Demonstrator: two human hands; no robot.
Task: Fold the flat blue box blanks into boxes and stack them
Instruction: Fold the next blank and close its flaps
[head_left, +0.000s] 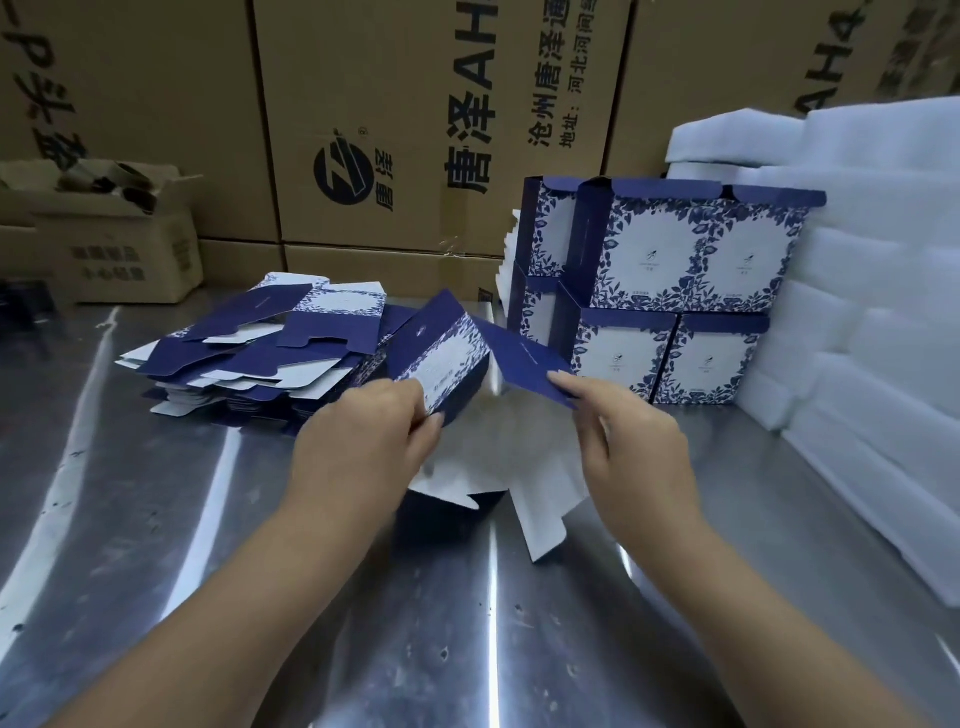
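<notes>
Box blank (447, 358) (half-opened) pinched by left hand (363, 441), right hand (631, 452).

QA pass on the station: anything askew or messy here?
The pile of flat blanks is fanned out, sheets lying at different angles with edges overhanging. The folded boxes stand stacked in rows beside the foam. No tears or spills visible.

Navy, white leaf-patterned box blanks (270, 343); brown cartons (405, 130); white foam (872, 312)
</notes>
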